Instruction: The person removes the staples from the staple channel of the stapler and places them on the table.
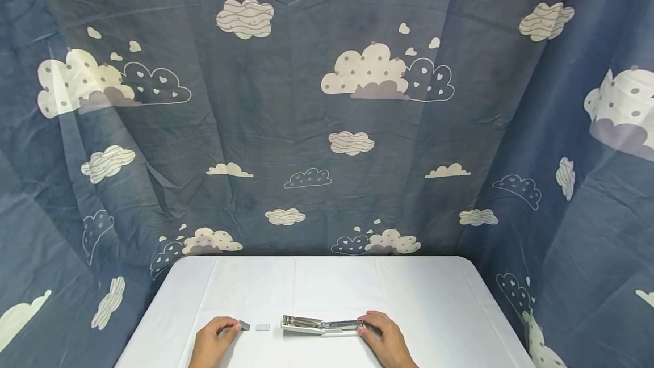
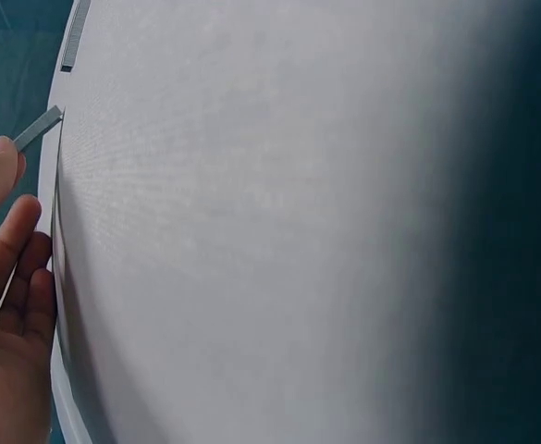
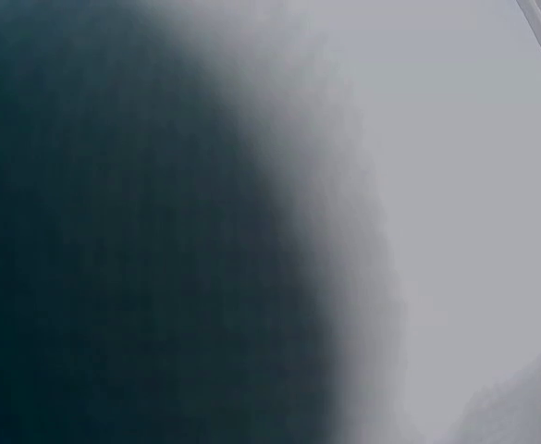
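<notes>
My left hand [image 1: 213,341] pinches a short grey strip of staples [image 1: 244,325] by one end, tilted just above the table. In the left wrist view the same strip juts out past the thumb, while the other fingers curve loosely below it. A second staple strip [image 1: 263,327] lies flat on the table, between the first strip and the stapler. The stapler [image 1: 302,325] lies opened out flat, its metal inside facing up and its white casing underneath. At its right end my right hand [image 1: 385,339] holds it between thumb and fingers. The right wrist view does not show this hand.
A white table [image 1: 439,300] carries all these things. Behind it and at both sides hangs a dark blue curtain [image 1: 286,129] with a cloud pattern. A dark blur [image 3: 141,240] fills much of the right wrist view.
</notes>
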`<state>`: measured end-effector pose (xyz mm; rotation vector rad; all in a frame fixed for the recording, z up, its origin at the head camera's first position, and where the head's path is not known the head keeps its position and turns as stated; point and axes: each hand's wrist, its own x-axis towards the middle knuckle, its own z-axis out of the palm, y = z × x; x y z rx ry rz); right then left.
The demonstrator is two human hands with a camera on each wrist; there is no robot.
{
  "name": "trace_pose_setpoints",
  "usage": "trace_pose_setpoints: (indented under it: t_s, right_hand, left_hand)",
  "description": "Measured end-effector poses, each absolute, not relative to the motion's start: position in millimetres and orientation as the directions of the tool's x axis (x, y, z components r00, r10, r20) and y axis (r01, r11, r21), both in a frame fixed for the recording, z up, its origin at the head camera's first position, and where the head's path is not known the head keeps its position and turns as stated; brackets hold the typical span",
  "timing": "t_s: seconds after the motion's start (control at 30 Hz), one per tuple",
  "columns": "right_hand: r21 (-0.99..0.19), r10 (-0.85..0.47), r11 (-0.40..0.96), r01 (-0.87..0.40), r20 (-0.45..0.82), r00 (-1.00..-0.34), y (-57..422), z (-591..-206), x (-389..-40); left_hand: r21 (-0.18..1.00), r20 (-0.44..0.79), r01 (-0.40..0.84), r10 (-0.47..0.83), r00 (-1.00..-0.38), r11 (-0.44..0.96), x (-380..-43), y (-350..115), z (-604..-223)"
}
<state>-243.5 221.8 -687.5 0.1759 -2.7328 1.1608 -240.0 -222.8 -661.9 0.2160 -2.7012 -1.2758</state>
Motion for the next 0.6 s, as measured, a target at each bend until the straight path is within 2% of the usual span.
trace_pose_setpoints:
  t_s: [0.3,0.6]
  right_hand:
    - [-0.702,-0.049,0.687,-0.186,0.211,-0.976,222.1,-689.6,-241.7]
    - [-0.693,-0.052,0.697,-0.186,0.209,-0.977,222.2,-689.5,-242.9]
  left_hand:
    - [0.714,0.137,-0.033,-0.185,-0.973,0.700,-240.6,-225.5,-664.7]
    - [0.679,0.137,-0.034,-0.171,-0.976,0.733,-242.4,-225.7,-662.7]
